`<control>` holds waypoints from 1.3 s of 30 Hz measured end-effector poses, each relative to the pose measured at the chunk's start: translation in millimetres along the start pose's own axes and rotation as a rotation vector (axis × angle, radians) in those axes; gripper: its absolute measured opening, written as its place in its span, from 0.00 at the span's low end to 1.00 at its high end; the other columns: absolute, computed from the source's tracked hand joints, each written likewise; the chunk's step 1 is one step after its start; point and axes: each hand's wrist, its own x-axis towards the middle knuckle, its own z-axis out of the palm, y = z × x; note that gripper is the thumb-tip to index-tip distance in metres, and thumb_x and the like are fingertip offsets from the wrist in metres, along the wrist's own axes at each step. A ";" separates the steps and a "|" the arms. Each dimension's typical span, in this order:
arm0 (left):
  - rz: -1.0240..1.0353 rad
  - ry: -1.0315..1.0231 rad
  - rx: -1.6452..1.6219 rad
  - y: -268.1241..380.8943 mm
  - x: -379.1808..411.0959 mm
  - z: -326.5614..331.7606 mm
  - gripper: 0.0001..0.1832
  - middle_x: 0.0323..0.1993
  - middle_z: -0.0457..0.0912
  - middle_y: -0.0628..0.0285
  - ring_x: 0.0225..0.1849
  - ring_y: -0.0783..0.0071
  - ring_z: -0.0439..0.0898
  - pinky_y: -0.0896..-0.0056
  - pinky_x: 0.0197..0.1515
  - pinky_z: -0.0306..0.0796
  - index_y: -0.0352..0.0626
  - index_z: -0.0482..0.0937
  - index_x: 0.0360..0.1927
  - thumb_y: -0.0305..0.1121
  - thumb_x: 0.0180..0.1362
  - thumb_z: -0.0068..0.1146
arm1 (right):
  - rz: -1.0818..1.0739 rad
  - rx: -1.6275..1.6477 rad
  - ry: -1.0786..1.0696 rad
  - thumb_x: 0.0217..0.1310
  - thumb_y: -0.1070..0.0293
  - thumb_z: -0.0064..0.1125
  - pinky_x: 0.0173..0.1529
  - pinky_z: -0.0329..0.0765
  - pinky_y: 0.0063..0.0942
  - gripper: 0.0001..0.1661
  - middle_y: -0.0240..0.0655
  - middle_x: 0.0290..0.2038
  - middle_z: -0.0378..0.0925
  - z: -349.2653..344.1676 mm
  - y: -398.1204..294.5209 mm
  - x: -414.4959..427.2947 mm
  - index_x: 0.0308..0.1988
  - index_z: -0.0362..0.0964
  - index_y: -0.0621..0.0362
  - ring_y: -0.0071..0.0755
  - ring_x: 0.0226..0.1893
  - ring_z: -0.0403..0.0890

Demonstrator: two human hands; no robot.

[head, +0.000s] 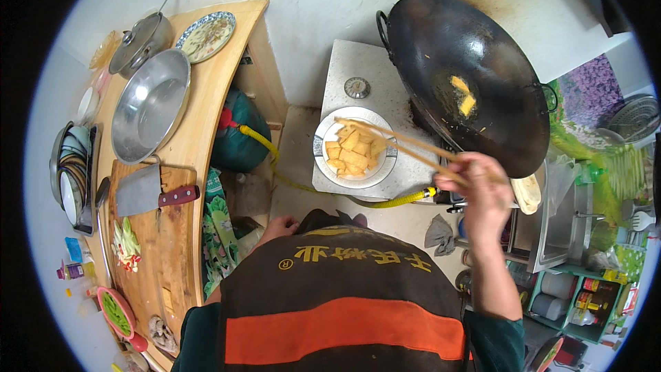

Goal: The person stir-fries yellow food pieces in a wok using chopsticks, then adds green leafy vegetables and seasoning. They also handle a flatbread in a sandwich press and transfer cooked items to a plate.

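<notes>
My right hand [477, 186] is closed on a pair of long wooden chopsticks [413, 145]. Their tips are over a white bowl [330, 173] heaped with golden fried pieces [355, 152], which sits on the pale stove top [353, 57]. Whether the tips grip a piece cannot be told. Two more golden pieces [467, 105] lie in a little oil at the bottom of a large black wok [496, 57], right of the bowl. My left hand [281, 227] is low in front of my body, partly hidden by the apron; nothing shows in it.
On the wooden counter at left are a cleaver [139, 191], a cutting board [155, 248] with chopped vegetables [125, 245], a steel basin [152, 106], a lidded pot [139, 46] and a patterned plate [206, 36]. A yellow hose [268, 152] runs to the stove. At right is a sink [557, 232].
</notes>
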 end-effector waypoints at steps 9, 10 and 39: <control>0.037 0.010 0.064 -4.5 4.0 -5.4 0.12 0.29 0.79 0.59 0.31 0.74 0.76 0.69 0.36 0.70 0.37 0.76 0.37 0.36 0.57 0.55 | -0.017 -0.250 -0.212 0.63 0.73 0.47 0.35 0.77 0.22 0.11 0.39 0.33 0.73 12.0 50.3 -0.4 0.41 0.70 0.69 0.27 0.31 0.79; 0.004 0.010 0.016 -6.5 3.6 -4.1 0.11 0.28 0.79 0.59 0.31 0.74 0.76 0.69 0.36 0.70 0.37 0.76 0.37 0.36 0.57 0.55 | 0.031 -0.153 -0.174 0.62 0.74 0.47 0.36 0.78 0.23 0.11 0.40 0.34 0.73 6.7 25.2 -4.8 0.42 0.71 0.68 0.29 0.31 0.79; 0.010 0.064 -0.192 8.1 2.9 26.6 0.07 0.24 0.80 0.59 0.28 0.75 0.77 0.72 0.34 0.71 0.34 0.77 0.33 0.29 0.54 0.54 | 0.069 -0.304 0.068 0.63 0.66 0.46 0.33 0.81 0.25 0.14 0.41 0.29 0.73 -171.6 -13.0 159.4 0.38 0.70 0.68 0.34 0.27 0.80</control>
